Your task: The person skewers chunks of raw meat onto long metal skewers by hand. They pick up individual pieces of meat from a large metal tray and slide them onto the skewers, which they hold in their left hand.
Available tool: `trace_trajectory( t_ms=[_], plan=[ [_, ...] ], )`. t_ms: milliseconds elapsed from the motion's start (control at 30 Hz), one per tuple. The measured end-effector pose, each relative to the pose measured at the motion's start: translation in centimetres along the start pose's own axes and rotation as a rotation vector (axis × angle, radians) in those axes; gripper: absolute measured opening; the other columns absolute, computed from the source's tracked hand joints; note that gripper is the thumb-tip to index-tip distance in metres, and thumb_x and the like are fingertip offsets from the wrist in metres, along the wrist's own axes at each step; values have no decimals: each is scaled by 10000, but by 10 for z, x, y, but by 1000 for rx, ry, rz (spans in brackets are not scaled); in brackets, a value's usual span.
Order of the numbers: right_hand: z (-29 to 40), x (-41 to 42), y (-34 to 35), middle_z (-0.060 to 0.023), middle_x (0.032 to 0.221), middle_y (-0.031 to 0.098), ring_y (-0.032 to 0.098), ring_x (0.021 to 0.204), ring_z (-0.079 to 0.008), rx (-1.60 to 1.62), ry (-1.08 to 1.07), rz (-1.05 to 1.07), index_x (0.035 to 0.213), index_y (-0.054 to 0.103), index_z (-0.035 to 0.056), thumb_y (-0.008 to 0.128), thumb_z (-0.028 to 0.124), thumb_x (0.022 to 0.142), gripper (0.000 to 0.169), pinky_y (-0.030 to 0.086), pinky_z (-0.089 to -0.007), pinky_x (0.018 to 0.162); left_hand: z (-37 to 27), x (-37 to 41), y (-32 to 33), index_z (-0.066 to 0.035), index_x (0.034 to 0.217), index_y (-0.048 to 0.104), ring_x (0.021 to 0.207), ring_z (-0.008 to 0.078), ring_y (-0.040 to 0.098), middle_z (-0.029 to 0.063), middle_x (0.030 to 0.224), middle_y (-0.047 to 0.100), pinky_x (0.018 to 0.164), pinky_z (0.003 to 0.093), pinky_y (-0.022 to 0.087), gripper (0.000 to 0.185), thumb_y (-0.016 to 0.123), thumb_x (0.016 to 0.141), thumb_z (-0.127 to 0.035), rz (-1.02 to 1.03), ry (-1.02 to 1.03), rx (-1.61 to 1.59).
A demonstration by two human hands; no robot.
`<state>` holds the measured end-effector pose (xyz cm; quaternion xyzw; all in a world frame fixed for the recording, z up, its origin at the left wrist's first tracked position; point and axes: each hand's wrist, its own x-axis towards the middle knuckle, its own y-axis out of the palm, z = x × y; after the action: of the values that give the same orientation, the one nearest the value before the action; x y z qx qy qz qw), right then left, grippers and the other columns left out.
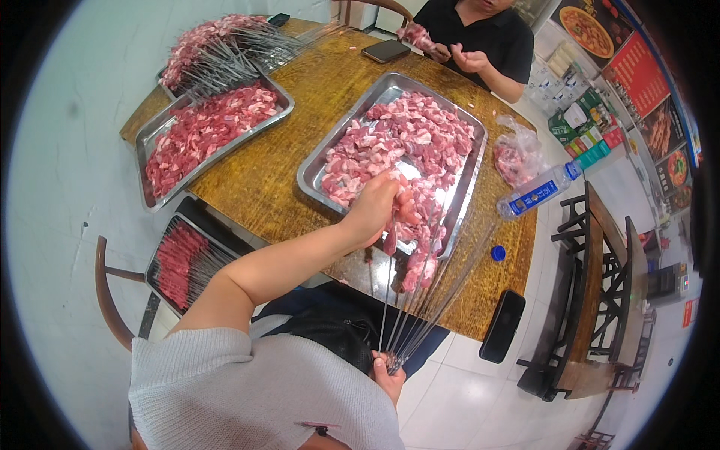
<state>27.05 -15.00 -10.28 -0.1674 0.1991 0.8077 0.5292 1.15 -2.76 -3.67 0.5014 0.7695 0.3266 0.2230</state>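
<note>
My left hand (368,211) pinches raw meat pieces at the upper end of a thin metal skewer, above the near part of a steel tray (306,180). Chunks of raw meat (360,152) lie heaped in that tray. Down by my lap, my right hand (388,378) grips the lower ends of several metal skewers (402,332) fanned toward the table. Threaded meat (419,270) covers the upper part of some of them, at the tray's near edge. My left fingers hide part of the meat they hold.
A second meat tray (284,107) and a pile of loaded skewers (225,45) are at left. Across the wooden table (270,185), a person (478,39) holds meat. A bagged lump (514,149), bottle (531,194), cap (497,253) and phone (502,326) lie at right.
</note>
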Motion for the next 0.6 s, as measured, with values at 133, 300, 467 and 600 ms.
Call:
trace_trajectory(
  t_ms=[133, 300, 467, 600],
  plan=[
    [-2, 0, -1, 42, 550, 456, 347, 442, -23, -4, -1, 3, 838, 577, 3, 541, 117, 770, 136, 275, -170, 409, 7, -1, -6, -60, 787, 368, 550, 123, 402, 25, 635, 369, 605, 362, 473, 55, 317, 790, -79, -23, -29, 30],
    [-3, 0, -1, 41, 546, 451, 347, 441, -23, 35, -16, 1, 841, 578, 4, 534, 106, 772, 131, 277, -172, 408, -3, -8, -6, -14, 881, 409, 686, 192, 502, 92, 749, 482, 693, 369, 455, 161, 300, 796, -97, 101, -182, 55],
    [-2, 0, -1, 40, 542, 452, 344, 435, -24, 59, -2, 18, 846, 575, 5, 533, 108, 774, 133, 276, -171, 407, -18, -6, 3, 42, 1036, 383, 761, 211, 527, 123, 816, 524, 739, 340, 433, 285, 303, 844, -151, 62, -93, 9],
    [0, 0, 1, 41, 543, 452, 347, 434, -22, 10, 0, 4, 841, 573, 4, 534, 116, 776, 135, 278, -170, 404, -14, -1, 3, -6, 921, 413, 627, 154, 478, 50, 683, 460, 714, 324, 438, 188, 321, 843, -149, 84, -35, 134]
  ],
)
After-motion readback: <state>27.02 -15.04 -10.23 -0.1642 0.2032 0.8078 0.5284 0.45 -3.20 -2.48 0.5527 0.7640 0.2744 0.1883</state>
